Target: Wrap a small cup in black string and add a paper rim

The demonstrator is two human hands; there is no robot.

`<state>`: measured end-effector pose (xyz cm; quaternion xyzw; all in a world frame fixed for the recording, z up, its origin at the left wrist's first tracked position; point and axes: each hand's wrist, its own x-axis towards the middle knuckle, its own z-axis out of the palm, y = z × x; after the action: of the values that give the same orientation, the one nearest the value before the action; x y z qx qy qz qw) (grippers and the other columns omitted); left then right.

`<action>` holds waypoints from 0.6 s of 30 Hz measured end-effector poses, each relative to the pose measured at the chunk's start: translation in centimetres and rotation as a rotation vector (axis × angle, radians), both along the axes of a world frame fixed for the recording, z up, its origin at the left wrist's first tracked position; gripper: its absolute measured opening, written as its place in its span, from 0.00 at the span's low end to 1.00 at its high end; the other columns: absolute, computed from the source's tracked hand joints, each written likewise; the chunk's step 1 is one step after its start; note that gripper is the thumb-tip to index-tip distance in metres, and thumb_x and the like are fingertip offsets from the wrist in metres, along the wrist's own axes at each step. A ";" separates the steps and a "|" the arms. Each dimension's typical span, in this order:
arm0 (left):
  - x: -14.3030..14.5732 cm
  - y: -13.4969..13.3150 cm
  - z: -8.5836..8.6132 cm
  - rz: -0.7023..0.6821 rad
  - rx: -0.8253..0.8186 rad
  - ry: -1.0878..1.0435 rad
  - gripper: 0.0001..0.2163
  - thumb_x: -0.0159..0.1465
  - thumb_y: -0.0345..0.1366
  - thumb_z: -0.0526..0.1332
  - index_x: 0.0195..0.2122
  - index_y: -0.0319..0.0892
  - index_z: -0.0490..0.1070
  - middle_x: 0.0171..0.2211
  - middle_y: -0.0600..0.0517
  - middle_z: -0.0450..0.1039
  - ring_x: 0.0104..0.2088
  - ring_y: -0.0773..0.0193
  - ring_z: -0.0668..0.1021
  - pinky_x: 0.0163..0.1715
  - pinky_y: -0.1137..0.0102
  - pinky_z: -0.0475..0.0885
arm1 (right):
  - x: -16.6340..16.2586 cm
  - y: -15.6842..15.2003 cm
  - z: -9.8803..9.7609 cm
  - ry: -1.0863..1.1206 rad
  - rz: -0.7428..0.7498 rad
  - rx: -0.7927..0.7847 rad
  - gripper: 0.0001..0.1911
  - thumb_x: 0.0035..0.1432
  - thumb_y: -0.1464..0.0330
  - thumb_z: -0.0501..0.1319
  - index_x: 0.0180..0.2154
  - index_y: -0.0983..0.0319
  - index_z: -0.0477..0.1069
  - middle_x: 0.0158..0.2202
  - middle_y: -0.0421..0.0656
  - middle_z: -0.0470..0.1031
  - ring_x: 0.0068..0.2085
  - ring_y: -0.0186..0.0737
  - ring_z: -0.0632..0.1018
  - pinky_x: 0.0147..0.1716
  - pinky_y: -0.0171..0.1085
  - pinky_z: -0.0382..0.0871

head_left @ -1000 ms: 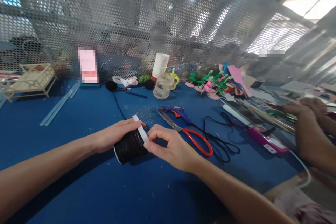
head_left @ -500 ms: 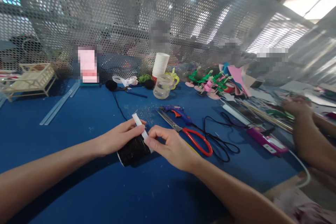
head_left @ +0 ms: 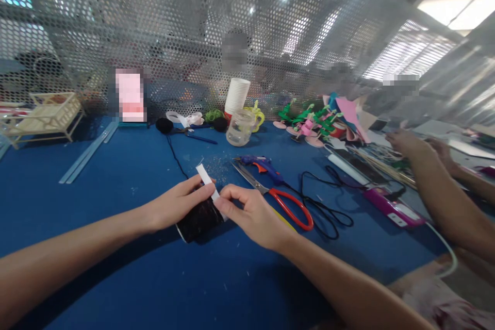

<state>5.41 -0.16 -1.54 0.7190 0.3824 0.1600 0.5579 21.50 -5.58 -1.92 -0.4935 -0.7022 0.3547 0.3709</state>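
My left hand (head_left: 180,201) is closed on a black-wrapped piece (head_left: 201,223) with a pale edge, perhaps a cup wound in yarn. Under its thumb lies a narrow white strip (head_left: 205,178), slanting up past the fingertips. The strip's lower end is pinched between the thumb and forefinger of my right hand (head_left: 245,211). A black strand runs from a black yarn ball (head_left: 164,125) toward the left hand. Just right of my right hand lie scissors with red handles (head_left: 296,211) and a blue glue gun (head_left: 263,166).
A clear jar (head_left: 238,129) and stacked paper cups (head_left: 237,94) stand at the back. Green and pink craft flowers (head_left: 309,122) sit further right. A purple power strip (head_left: 392,209) and cords lie on the right, near another person's arm (head_left: 436,180). A small wooden bed frame (head_left: 48,116) stands left.
The black-wrapped piece has shifted slightly right and the strip has moved a little with it. Both my hands keep their grip. The other person's hands have moved left and up.
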 end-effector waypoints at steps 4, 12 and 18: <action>-0.1 -0.2 0.1 0.003 0.052 0.013 0.20 0.59 0.49 0.49 0.47 0.42 0.63 0.45 0.50 0.69 0.46 0.58 0.69 0.43 0.68 0.63 | 0.0 0.0 0.1 0.019 0.006 -0.005 0.13 0.56 0.65 0.52 0.21 0.62 0.59 0.21 0.36 0.58 0.25 0.30 0.62 0.27 0.32 0.57; -0.1 -0.2 0.1 -0.042 0.098 0.014 0.19 0.60 0.48 0.48 0.45 0.42 0.62 0.44 0.50 0.69 0.46 0.59 0.69 0.44 0.69 0.63 | -0.1 0.3 -0.3 0.082 -0.037 -0.071 0.15 0.57 0.63 0.51 0.21 0.63 0.59 0.20 0.36 0.57 0.23 0.30 0.60 0.24 0.31 0.55; -0.1 -0.2 -0.1 -0.078 0.061 0.001 0.21 0.60 0.49 0.48 0.48 0.41 0.61 0.45 0.50 0.68 0.47 0.59 0.68 0.45 0.68 0.63 | -0.2 0.4 -0.3 0.135 -0.035 -0.079 0.19 0.58 0.60 0.47 0.20 0.62 0.56 0.19 0.36 0.53 0.22 0.29 0.57 0.21 0.31 0.52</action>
<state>5.32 -0.37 -1.62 0.7503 0.3492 0.1491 0.5412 21.35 -5.17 -2.20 -0.4947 -0.6523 0.4082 0.4039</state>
